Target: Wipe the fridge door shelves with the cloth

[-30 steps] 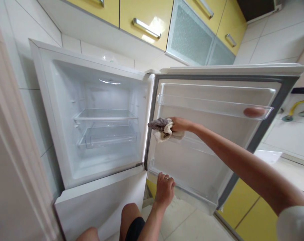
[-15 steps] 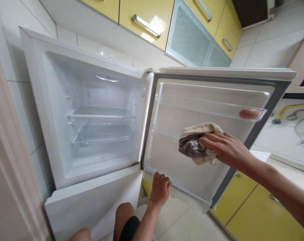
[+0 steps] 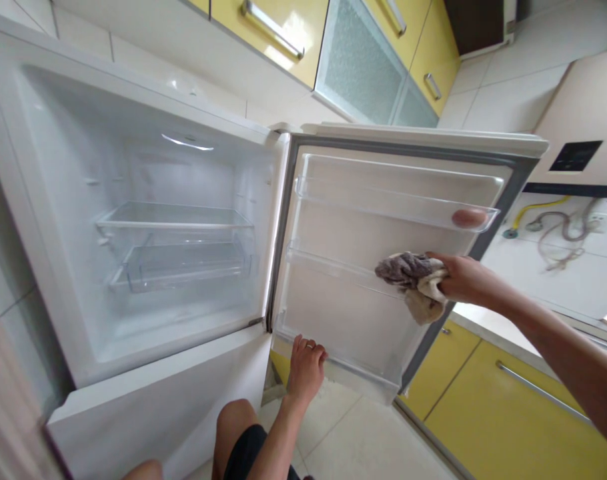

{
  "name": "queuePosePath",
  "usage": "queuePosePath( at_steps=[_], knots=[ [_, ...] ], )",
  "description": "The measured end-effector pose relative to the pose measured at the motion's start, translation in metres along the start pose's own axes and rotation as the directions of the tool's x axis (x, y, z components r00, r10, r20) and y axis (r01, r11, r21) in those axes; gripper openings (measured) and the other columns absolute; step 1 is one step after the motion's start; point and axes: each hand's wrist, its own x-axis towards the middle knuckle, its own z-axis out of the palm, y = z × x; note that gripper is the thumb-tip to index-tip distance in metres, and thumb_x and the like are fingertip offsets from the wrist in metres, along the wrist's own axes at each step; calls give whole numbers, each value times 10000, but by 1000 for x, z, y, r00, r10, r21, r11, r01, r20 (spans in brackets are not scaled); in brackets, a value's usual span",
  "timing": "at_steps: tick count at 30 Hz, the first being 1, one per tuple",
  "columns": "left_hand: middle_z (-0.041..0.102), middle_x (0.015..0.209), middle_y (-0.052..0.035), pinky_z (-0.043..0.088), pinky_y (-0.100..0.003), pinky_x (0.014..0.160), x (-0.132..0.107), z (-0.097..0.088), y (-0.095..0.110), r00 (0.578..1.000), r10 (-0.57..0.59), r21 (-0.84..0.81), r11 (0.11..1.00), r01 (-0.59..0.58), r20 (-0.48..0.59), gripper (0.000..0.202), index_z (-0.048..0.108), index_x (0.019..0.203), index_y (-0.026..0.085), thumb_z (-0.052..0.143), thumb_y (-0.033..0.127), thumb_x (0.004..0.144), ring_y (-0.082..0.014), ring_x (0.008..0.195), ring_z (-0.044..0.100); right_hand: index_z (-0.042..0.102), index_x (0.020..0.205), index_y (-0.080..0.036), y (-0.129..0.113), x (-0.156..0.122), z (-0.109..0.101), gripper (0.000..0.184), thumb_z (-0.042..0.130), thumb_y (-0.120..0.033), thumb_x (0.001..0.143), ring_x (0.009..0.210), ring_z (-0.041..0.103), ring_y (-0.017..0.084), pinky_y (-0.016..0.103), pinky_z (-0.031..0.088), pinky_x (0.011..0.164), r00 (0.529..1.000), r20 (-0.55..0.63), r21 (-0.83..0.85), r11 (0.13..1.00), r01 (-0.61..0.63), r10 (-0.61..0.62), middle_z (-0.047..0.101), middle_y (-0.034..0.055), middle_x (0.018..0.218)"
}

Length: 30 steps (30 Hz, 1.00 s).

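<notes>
While the refrigerator door stands wide open, its lower edge is gripped by the left hand; the right hand clutches a bunched cleaning cloth against the door's middle shelf, below an egg.

No legible text from my feed: white open fridge door unlabelled, small dark wall panel too blurred.

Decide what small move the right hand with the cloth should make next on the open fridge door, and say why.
Probably sweep the cloth leftward along the middle door shelf. The right hand presses it at that shelf's right end, while the left hand steadies the door's bottom edge.
</notes>
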Motion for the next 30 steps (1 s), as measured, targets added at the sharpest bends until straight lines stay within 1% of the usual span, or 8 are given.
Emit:
queuePosePath(
  at_steps=[6, 10, 17, 21, 24, 26, 29, 30],
  knots=[
    [703, 831, -16, 391, -525, 1148, 0, 0, -2, 1000, -7, -33, 999, 7, 2, 221, 719, 824, 213, 573, 67, 905, -215, 948, 631, 683, 1188, -131, -36, 52, -4, 462, 482, -19, 787, 917, 690, 202, 237, 461, 730, 966, 199, 216, 969, 121, -165, 761, 112, 1039],
    [688, 818, -12, 400, -520, 1137, -1, 5, -3, 1000, 4, -33, 999, -5, -29, 215, 702, 812, 203, 571, 58, 900, -210, 928, 623, 710, 1112, -152, -71, 78, -2, 394, 541, -50, 771, 900, 689, 206, 231, 446, 665, 945, 232, 199, 962, 187, -231, 763, 98, 1031],
    [657, 788, -7, 429, -526, 1103, -2, 8, -3, 997, 14, -27, 999, -16, -79, 226, 675, 786, 207, 555, 50, 896, -209, 890, 607, 684, 1133, -197, -158, 106, 8, 366, 577, -98, 798, 925, 669, 176, 205, 403, 654, 890, 18, 233, 867, 440, -456, 756, 40, 1047],
    [638, 759, 3, 437, -531, 1093, -4, 10, -6, 992, 25, -46, 998, -31, -127, 236, 670, 771, 213, 560, 37, 882, -199, 857, 608, 643, 1182, -199, -198, 113, 14, 348, 560, -119, 853, 949, 658, 180, 229, 416, 712, 819, -129, 196, 796, 573, -559, 737, 44, 1095],
    [640, 759, 9, 434, -532, 1100, -4, 12, -9, 990, 19, -57, 998, -27, -140, 246, 667, 761, 218, 565, 20, 866, -195, 848, 606, 645, 1188, -218, -208, 120, 14, 300, 531, -132, 924, 1077, 611, 217, 293, 411, 848, 720, -234, 77, 726, 683, -653, 691, 76, 1207],
    [651, 772, 9, 426, -537, 1111, -4, 12, -10, 991, 12, -61, 998, -21, -136, 249, 670, 764, 219, 567, 15, 863, -197, 859, 609, 643, 1215, -218, -206, 129, 13, 285, 475, -163, 991, 1108, 578, 238, 343, 391, 899, 588, -311, -121, 645, 755, -746, 669, 106, 1236],
    [655, 775, 9, 421, -537, 1115, -4, 11, -10, 995, 9, -71, 997, -16, -101, 248, 671, 768, 222, 571, 19, 871, -198, 871, 615, 634, 1245, -204, -194, 147, 14, 295, 420, -232, 1044, 1065, 558, 244, 374, 376, 865, 344, -372, -433, 489, 757, -862, 653, 138, 1265],
    [653, 774, 9, 420, -535, 1117, -3, 10, -10, 996, 8, -70, 997, -14, -88, 246, 670, 769, 222, 571, 23, 874, -198, 870, 615, 631, 1250, -203, -189, 152, 16, 296, 419, -242, 1048, 1057, 555, 242, 374, 372, 851, 298, -384, -487, 466, 739, -874, 650, 140, 1276]
  ],
)
